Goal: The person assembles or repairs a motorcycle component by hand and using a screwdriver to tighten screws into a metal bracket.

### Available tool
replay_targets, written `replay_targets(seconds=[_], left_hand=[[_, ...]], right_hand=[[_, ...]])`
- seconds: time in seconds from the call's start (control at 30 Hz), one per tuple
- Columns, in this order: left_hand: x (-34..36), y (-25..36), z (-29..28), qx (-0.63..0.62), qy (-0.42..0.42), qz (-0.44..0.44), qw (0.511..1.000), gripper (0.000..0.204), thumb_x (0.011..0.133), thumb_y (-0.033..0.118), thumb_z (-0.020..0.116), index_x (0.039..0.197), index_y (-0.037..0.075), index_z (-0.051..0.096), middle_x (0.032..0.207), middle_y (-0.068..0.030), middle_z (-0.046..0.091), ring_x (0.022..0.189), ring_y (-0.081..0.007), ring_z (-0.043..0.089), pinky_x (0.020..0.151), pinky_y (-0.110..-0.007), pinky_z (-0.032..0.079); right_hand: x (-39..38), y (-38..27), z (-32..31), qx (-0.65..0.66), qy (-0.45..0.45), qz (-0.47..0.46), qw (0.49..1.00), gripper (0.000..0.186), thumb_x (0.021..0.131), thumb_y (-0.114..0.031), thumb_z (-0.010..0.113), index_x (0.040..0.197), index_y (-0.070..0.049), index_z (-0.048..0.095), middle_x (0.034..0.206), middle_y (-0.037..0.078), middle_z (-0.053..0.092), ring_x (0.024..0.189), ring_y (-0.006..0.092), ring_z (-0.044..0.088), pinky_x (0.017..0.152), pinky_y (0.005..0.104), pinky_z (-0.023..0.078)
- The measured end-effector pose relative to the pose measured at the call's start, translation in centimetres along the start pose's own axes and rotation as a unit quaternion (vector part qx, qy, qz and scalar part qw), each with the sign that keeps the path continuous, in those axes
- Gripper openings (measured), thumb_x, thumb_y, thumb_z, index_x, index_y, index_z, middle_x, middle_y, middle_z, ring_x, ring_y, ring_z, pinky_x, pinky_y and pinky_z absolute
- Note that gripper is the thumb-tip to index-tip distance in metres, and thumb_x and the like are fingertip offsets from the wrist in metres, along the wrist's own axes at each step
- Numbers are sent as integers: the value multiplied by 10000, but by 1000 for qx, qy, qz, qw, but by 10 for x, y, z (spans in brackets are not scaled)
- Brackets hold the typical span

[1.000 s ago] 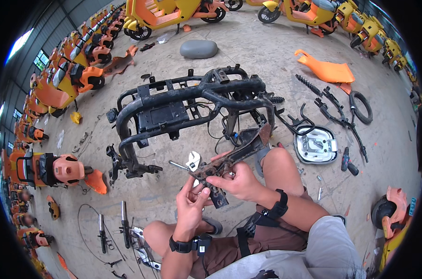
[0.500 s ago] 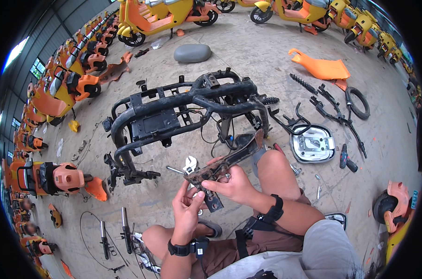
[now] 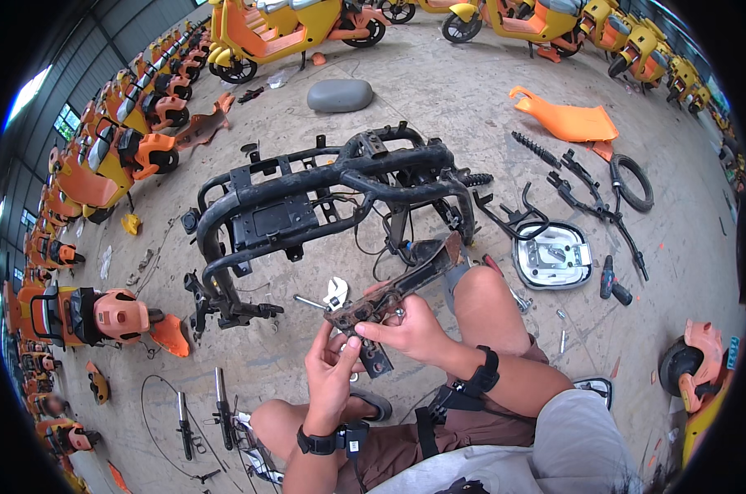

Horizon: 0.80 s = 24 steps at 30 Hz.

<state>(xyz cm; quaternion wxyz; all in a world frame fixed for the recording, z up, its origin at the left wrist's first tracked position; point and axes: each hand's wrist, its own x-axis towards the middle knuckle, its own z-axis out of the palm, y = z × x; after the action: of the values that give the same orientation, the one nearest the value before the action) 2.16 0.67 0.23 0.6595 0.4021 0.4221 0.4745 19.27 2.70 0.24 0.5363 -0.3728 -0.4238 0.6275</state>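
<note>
A long, rusty, dark metal bracket [image 3: 426,278] slants between my hands, its broad end up to the right and a flat plate with holes hanging at its lower end. My right hand [image 3: 410,329] grips it round the middle, thumb on top. At the lower left end my left hand [image 3: 332,370] is closed, thumb and fingers pinching the bracket's edge; whether a small part is between them I cannot make out. Just beyond it on the floor lies an adjustable wrench [image 3: 335,292]. The black scooter frame [image 3: 299,185] lies past my hands.
Right of the frame are a white-lined tray-like shell [image 3: 552,255], a cordless drill [image 3: 610,278], a tire [image 3: 634,183] and an orange panel [image 3: 566,118]. Fork tubes [image 3: 222,403] lie at the lower left. A grey seat [image 3: 340,95] sits beyond the frame. Scooters [image 3: 286,33] line the hall.
The bracket's broad right end has shifted slightly left and down in my grip. Both hands keep nearly the same place and hold.
</note>
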Motion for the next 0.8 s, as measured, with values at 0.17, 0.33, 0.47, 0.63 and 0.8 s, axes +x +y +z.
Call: replay_targets(seconds=[0.17, 0.33, 0.47, 0.63, 0.8], left_hand=[[0, -1, -2, 21, 6, -1, 1000, 537, 945, 28, 574, 1415, -48, 327, 1127, -157, 643, 882, -166, 678, 650, -305, 625], [-1, -2, -1, 33, 13, 3, 999, 554, 938, 23, 580, 1419, -53, 316, 1118, -158, 644, 883, -172, 677, 656, -311, 627], [-2, 0, 2, 28, 24, 11, 999, 584, 928, 18, 591, 1426, -59, 297, 1099, -164, 643, 861, -176, 679, 649, -308, 624], [-2, 3, 2, 35, 29, 13, 999, 576, 905, 38, 647, 1417, -11, 389, 1076, -114, 674, 850, -107, 654, 632, -234, 571], [-3, 2, 2, 39, 33, 7, 999, 579, 901, 40, 654, 1417, 2, 396, 1058, -96, 678, 835, -95, 649, 621, -221, 560]], right_hand=[[-1, -3, 1, 9, 0, 14, 1000, 438, 821, -97, 760, 1172, 2, 518, 1035, 59, 638, 922, 82, 602, 765, 234, 509], [-1, -1, 1, 14, 4, 12, 1000, 419, 826, -91, 745, 1168, 9, 526, 1025, 55, 645, 918, 81, 604, 768, 232, 510], [-1, -3, 0, 10, -1, 14, 1000, 404, 830, -92, 737, 1164, 18, 538, 1029, 53, 650, 910, 74, 597, 781, 239, 510], [0, -3, 1, -1, -5, -1, 1000, 468, 829, -95, 745, 1215, 21, 507, 949, 16, 653, 788, 27, 565, 641, 194, 460], [-3, -10, 2, -8, -10, 29, 999, 409, 831, -72, 726, 1176, 25, 530, 1040, 51, 644, 925, 72, 590, 791, 241, 509]])
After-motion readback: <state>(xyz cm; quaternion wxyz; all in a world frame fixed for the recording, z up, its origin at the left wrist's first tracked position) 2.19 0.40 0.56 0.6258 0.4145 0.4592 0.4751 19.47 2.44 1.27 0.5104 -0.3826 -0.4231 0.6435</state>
